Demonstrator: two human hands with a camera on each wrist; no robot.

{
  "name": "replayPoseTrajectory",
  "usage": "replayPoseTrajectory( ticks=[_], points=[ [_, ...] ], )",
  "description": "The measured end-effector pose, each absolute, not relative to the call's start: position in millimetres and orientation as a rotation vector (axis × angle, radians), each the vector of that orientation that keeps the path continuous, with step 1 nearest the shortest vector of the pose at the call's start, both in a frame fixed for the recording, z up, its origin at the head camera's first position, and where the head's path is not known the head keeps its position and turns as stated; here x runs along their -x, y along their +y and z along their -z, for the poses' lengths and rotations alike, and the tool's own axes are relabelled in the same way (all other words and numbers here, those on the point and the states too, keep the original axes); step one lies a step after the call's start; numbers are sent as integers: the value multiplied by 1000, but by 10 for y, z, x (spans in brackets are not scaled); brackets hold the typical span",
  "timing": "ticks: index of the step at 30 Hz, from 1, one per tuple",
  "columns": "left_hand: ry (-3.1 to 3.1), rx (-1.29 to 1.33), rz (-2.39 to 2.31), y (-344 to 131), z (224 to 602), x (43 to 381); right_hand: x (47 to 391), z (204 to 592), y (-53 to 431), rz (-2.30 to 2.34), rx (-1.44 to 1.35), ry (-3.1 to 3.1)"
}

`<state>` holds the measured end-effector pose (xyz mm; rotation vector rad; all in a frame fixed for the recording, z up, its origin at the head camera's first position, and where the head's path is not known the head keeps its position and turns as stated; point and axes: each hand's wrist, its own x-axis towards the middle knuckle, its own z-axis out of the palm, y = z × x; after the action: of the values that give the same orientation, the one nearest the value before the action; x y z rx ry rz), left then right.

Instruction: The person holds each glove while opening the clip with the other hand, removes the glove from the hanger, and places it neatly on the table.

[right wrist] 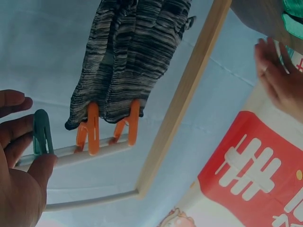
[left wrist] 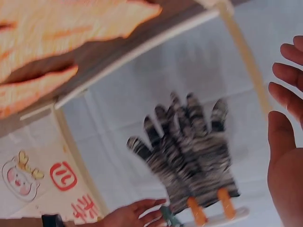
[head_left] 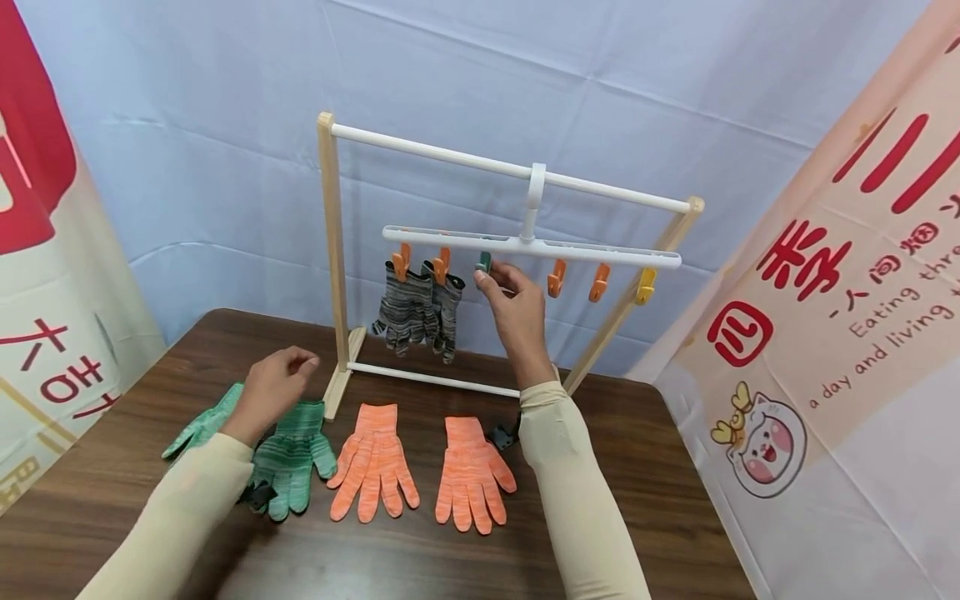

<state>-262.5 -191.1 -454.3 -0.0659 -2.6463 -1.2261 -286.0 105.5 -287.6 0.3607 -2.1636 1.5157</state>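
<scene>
My right hand (head_left: 519, 312) is raised to the white hanger (head_left: 600, 254) and pinches the green clothespin (right wrist: 42, 132) between thumb and fingers. Nothing hangs from that clothespin. To its left, two grey-and-black striped gloves (head_left: 408, 308) dangle, each held by an orange clothespin (right wrist: 93, 127). Over the green gloves (head_left: 288, 458) my left hand (head_left: 273, 387) hovers with loosely bent fingers and holds nothing. In the left wrist view the fingers of this hand (left wrist: 289, 165) stand apart from the striped gloves.
Two orange gloves, one left (head_left: 372, 467) and one right (head_left: 468, 479), lie flat on the brown table (head_left: 600, 500). The hanger hooks over the top bar of a rack with wooden posts (head_left: 333, 242). Orange clothespins (head_left: 557, 277) and a yellow one (head_left: 646, 286) hang at the right.
</scene>
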Motion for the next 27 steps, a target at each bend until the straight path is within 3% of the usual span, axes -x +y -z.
replayPoseTrajectory(
  ticks=[14, 27],
  points=[
    [-2568, 129, 1395, -1369, 4304, 2770, 3127, 3170, 1221, -1508, -381, -2179],
    [-2564, 195, 1439, -1106, 4238, 2792, 3111, 3340, 1234, -1382, -316, -2333]
  ],
)
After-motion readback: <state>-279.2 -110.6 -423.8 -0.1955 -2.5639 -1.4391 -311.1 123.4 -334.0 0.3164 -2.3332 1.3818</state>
